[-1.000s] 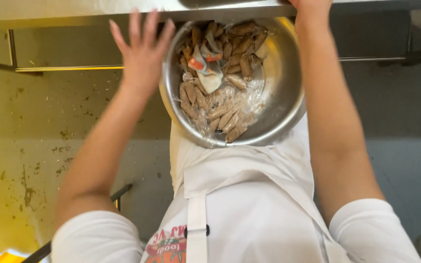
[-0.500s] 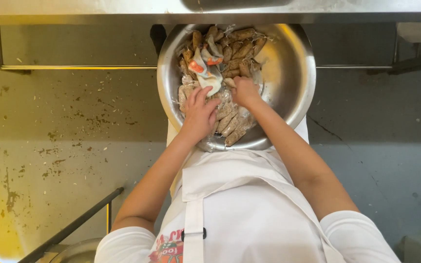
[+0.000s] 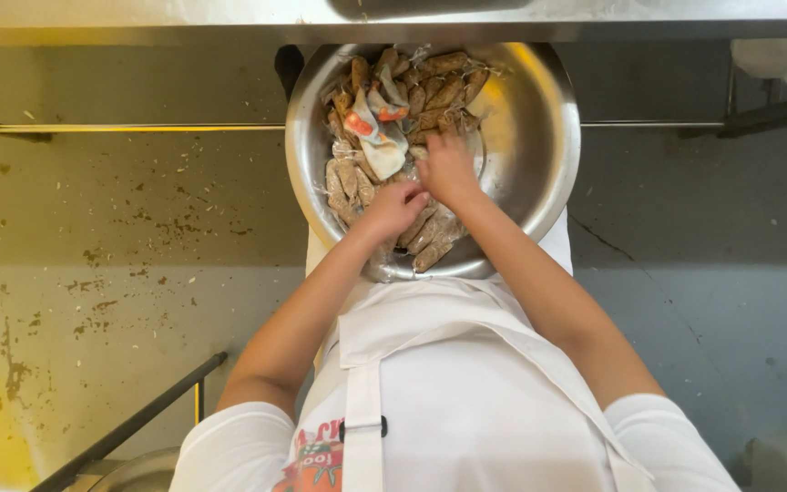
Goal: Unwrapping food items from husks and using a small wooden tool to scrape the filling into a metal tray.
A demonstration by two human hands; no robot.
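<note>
Item: wide round stainless-steel mixing bowl, held against my white apron below the steel counter edge.

Contents: brown finger-shaped sausages in clear plastic wrap, with a white-and-orange printed label on top.

Change: a second ago both arms were raised and spread, palms open — now both are down inside the bowl.

My left hand: fingers curled onto the wrapped pile; whether it has closed on anything I cannot tell.

My right hand: pressed on the pack's middle, grip likewise unclear — handling has begun.
</note>
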